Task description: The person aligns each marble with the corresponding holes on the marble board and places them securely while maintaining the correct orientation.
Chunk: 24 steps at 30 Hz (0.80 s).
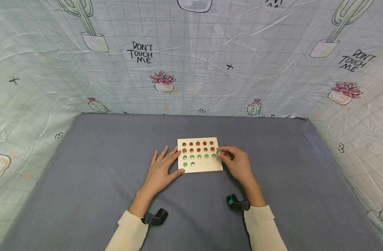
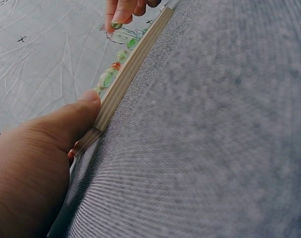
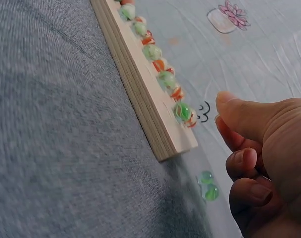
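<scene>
A pale wooden board (image 1: 196, 168) with rows of round hollows lies on the grey cloth. Red-brown marbles (image 1: 198, 150) fill its two far rows, and green marbles (image 1: 199, 156) the row nearer me. In the front row two green marbles sit at the left, with three bare hollows to their right. My left hand (image 1: 160, 175) rests at the board's left side, fingers spread, thumb (image 2: 86, 104) on the near corner. Above the board's right edge my right hand (image 1: 238, 165) pinches a green marble (image 2: 116, 25) between thumb and fingertip.
Two loose green marbles (image 3: 208, 191) lie on the cloth past the board's right end, hidden by my right hand in the head view. Grey cloth (image 1: 116, 146) covers the table. A cactus-print curtain (image 1: 194, 42) hangs behind and at both sides.
</scene>
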{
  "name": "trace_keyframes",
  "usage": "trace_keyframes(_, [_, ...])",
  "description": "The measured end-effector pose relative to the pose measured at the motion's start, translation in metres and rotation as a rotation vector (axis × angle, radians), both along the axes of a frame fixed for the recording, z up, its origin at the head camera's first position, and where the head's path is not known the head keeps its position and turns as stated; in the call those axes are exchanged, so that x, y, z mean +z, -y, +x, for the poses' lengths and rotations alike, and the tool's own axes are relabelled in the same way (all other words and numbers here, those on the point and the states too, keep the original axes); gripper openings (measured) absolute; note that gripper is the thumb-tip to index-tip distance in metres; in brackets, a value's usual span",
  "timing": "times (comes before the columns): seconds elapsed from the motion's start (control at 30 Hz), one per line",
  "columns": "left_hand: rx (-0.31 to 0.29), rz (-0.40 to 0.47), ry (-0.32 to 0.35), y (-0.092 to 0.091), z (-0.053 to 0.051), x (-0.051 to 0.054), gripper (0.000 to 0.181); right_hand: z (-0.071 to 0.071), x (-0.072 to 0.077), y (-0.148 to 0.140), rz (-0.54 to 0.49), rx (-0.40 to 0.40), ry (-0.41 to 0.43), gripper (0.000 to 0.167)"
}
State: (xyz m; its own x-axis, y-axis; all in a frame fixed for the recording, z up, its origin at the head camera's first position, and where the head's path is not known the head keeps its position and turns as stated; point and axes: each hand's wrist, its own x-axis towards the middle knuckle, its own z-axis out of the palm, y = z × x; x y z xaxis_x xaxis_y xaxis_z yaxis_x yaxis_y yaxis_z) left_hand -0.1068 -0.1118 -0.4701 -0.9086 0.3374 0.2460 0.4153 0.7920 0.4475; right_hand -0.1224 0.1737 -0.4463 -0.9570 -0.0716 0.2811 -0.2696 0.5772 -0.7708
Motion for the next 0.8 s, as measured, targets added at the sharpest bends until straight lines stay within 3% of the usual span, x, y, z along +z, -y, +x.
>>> trace_keyframes(0.8, [-0.012,-0.004,0.001,0.003,-0.005,0.001,0.070,0.004,0.001,0.033,-0.009,0.097,-0.001,0.015])
